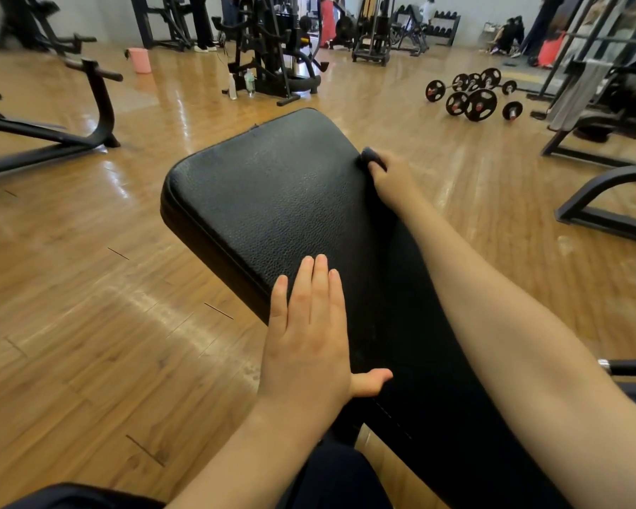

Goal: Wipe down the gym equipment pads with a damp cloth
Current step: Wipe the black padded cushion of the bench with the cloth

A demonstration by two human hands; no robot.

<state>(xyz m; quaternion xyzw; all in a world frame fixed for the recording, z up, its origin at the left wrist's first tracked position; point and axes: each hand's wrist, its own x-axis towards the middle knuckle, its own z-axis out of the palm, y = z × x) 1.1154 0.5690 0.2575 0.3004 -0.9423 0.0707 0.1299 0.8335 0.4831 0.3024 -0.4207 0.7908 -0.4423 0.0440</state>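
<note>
Now we have our left hand [309,336] lying flat on the near left edge of the black bench pad [272,200], fingers straight and close together, thumb stuck out to the right across the leather. Our right hand [388,178] reaches along the pad's far right edge, fingers curled round a small dark cloth [371,157] bunched against the rim; the cloth touches the pad at its upper right side. We cannot tell whether the cloth is damp. The pad is wide and grained, tilted away from us to the left, its rounded far corners over the wooden floor [89,306].

Beyond the pad, a multi-station machine [268,45] stands on the floor with two bottles [241,84] beside its base. A pink bucket [139,59] sits further left, near a black steel frame [89,112]. To the right, several barbells with plates [474,97] lie together on the floor, well apart from the pad. A dumbbell rack [441,27] stands along the back wall, and people [507,34] are at the far right of the room, blurred
</note>
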